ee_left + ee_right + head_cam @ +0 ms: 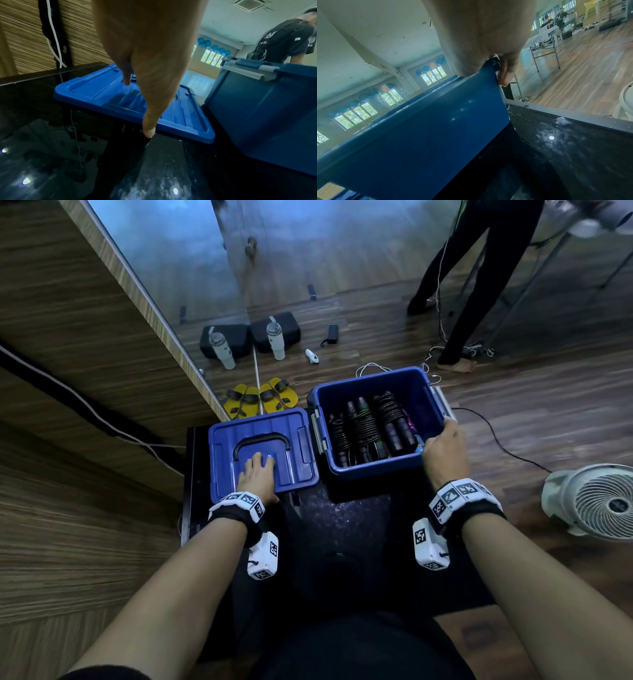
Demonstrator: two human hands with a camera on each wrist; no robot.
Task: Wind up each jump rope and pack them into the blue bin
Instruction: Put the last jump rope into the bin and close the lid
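The blue bin [373, 470] stands open on a black glossy table [349, 518]. Several wound black jump ropes [366, 426] lie side by side inside it. The bin's blue lid [222, 446] lies flat on the table just left of it. My left hand [257, 474] rests on the lid [102, 86] with straight fingers, and the thumb [149, 129] points down past its near edge. My right hand [443, 446] grips the bin's near right corner. In the right wrist view its fingers [505, 75] curl round the rim of the bin [428, 128].
A white fan [596, 501] stands on the wood floor to the right, with a black cable [496, 436] beside the bin. Yellow sandals [274, 397], a bottle [275, 340] and a black case lie beyond, by a mirror wall. A person [479, 285] stands at the back right.
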